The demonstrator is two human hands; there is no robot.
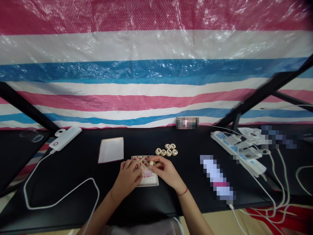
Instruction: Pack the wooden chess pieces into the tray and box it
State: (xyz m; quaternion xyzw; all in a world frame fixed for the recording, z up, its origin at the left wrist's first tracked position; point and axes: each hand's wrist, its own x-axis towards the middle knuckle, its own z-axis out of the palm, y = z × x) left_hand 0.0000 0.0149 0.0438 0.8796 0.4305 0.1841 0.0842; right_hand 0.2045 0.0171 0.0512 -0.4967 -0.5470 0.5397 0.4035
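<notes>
A small white box (153, 182) lies on the black table, with red-marked Chinese chess pieces (140, 159) in rows in its far part. A pink-patterned sheet (148, 173) shows in the nearer part. My right hand (167, 171) pinches a pale Chinese chess piece (151, 163) between thumb and fingers above the box's right side. Over the left side, my left hand (128, 178) rests with curved fingers on the pieces, its thumb apart from them; the fingers cover part of the box. Several black-marked chess pieces (168, 152) lie beyond my right hand.
A white box lid (111, 150) lies at the left. Further left are a white device (66, 138) and its cable (61, 195). A power strip (239, 153) with plugs and cables stands at the right, near a blurred-out object (216, 178). Striped plastic sheeting (137, 98) hangs behind the table.
</notes>
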